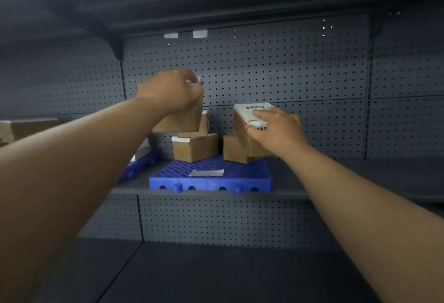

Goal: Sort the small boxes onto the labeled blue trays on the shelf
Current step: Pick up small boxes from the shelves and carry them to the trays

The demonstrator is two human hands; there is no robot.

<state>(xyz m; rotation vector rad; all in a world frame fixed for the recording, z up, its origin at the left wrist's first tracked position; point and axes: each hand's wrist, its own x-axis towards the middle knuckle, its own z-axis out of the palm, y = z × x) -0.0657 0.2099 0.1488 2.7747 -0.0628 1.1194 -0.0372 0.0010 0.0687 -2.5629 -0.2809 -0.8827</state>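
Overhead, the head view shows the left hand [170, 91] gripping a cardboard box [182, 120] above the left stack [195, 149] on the slatted blue tray [211, 179]. The right hand [274, 126] clasps a labelled box [249, 120] atop the right stack [236, 150]. Best to lower each squarely so corners align; the matte cardboard looks light, the plastic tray rigid.

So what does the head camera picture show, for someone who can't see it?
Two bare hands stack small brown boxes on a blue tray on a grey shelf. The left hand grips a box on the left stack; the right hand rests on a barcode-labelled box.
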